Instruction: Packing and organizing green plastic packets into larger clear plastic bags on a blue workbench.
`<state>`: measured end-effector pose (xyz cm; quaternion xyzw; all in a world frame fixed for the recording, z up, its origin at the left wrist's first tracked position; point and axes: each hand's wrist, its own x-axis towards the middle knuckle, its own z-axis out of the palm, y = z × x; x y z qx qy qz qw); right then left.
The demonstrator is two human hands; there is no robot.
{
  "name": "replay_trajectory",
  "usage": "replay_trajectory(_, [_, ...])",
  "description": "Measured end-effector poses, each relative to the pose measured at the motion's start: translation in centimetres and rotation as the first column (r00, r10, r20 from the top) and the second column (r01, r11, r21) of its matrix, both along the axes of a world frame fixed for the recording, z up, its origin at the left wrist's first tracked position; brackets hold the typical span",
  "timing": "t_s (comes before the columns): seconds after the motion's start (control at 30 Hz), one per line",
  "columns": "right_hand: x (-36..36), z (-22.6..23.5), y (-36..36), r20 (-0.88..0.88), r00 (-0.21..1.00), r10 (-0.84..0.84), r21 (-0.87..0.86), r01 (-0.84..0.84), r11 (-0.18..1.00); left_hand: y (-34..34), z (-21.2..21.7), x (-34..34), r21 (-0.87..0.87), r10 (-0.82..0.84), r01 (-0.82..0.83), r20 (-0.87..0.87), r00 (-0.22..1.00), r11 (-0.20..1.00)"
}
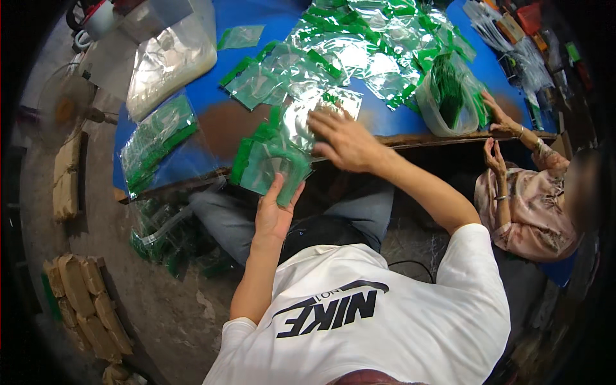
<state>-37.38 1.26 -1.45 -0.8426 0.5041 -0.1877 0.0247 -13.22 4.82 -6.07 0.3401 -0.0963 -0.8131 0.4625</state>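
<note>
My left hand (276, 206) is closed round the lower end of several clear plastic packets with green edges (262, 168), held at the table's front edge. My right hand (346, 138) lies over a shiny clear packet (301, 122) just beyond them, its fingers stretched out and apart. Whether that packet is joined to the held ones I cannot tell. Beyond my hands, more green-edged packets (282, 74) lie loosely on the blue table (378, 117), and a large heap of them (359, 58) spreads to the far side.
A stack of green-edged packets in a clear bag (158, 144) lies at the table's left. Behind it stands a translucent plastic bin (173, 64). On the right, a co-worker's hand (504, 115) is beside a clear tub of green packets (443, 106). Brown wrapped bundles (86, 301) lie on the floor.
</note>
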Motion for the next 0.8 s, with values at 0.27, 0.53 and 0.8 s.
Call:
replay_trajectory(0.27, [0.1,1.3,0.6,0.099,0.987,-0.123,-0.124,0.135,0.983,0.4,1.7,0.8,-0.083,0.002,0.013,0.183,0.983,0.996])
replay_trajectory(0.53, [3.0,0.4,0.2,0.45,0.863,0.229,0.239,-0.363,0.901,-0.3,1.3,3.6,-0.152,-0.102,0.151,0.293,0.951,0.977])
replay_trajectory(0.8, [-1.5,-0.2,0.9,0.134,0.99,-0.053,-0.122,0.07,0.99,0.1,0.4,2.8,-0.096,-0.157,0.163,0.065,0.985,0.982])
